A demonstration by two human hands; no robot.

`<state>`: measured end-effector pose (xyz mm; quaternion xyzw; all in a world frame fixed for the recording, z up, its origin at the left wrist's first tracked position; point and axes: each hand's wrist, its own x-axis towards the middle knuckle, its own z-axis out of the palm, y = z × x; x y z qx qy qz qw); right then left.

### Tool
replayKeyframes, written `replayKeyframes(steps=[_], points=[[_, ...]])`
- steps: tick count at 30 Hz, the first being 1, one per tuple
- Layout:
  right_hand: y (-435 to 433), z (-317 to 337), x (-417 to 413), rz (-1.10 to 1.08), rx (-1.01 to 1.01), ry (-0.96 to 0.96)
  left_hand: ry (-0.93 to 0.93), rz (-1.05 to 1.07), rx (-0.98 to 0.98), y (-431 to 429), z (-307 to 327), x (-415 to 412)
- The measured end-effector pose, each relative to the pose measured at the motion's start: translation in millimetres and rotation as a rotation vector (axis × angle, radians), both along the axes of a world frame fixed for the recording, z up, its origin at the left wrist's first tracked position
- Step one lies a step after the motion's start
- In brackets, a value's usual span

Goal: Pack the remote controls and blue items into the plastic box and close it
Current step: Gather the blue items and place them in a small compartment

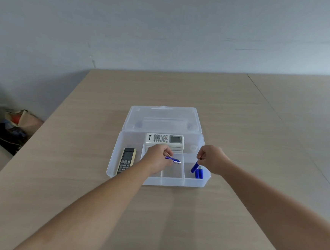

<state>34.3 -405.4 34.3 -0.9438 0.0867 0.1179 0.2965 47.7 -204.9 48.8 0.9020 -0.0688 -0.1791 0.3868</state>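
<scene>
A clear plastic box [111, 168] stands open on the table, its lid [163, 118] folded back. A white remote [165, 140] lies across the back of the box. A dark remote with a gold edge [126, 161] lies in the left compartment. My left hand [156, 156] pinches a thin blue battery [173, 160] over the middle compartments. My right hand [213, 158] holds the top of a thicker blue battery [194, 167], tilted over the front right compartment. More blue batteries [200, 173] lie in that compartment.
The box sits mid-table on a light wood top [256, 151], with a second table joined at the right [309, 108]. A heap of bags and cables [8, 126] lies on the floor at the left. A grey wall stands behind.
</scene>
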Motion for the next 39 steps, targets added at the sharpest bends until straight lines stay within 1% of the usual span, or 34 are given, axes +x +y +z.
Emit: replayKeyframes(steps=[3,6,8,10,13,15,19,23,26,29,33,37,39], points=[[8,-7,16,0.114,-0.126,0.090,-0.036,0.116,-0.109,1,-4,10],[18,-15,28,0.243,-0.276,0.219,0.015,0.162,-0.256,3,-11,18],[22,-20,36,0.266,-0.313,0.252,0.052,0.172,-0.320,4,-15,23],[24,-25,39,0.286,-0.321,0.259,0.090,0.184,-0.355,4,-18,24],[25,-38,41,0.316,-0.392,0.255,0.129,0.203,-0.376,2,-24,28],[25,-46,39,0.317,-0.418,0.253,0.135,0.214,-0.376,1,-27,29],[25,-54,36,0.389,-0.511,0.257,0.130,0.253,-0.381,0,-30,30],[23,-51,34,0.379,-0.499,0.239,0.111,0.297,-0.396,-4,-31,29],[11,-41,30,0.351,-0.439,0.147,0.081,0.276,-0.409,-13,-25,30],[-7,-28,27,0.240,-0.339,-0.014,0.014,0.211,-0.330,-29,-18,31],[-25,-20,13,0.052,-0.201,-0.137,0.011,0.097,-0.094,-57,-24,26],[-32,-28,-7,-0.067,-0.055,-0.113,-0.068,-0.044,0.292,-86,-36,15],[-35,-33,-15,-0.101,0.010,-0.086,-0.077,-0.087,0.431,-95,-44,12]])
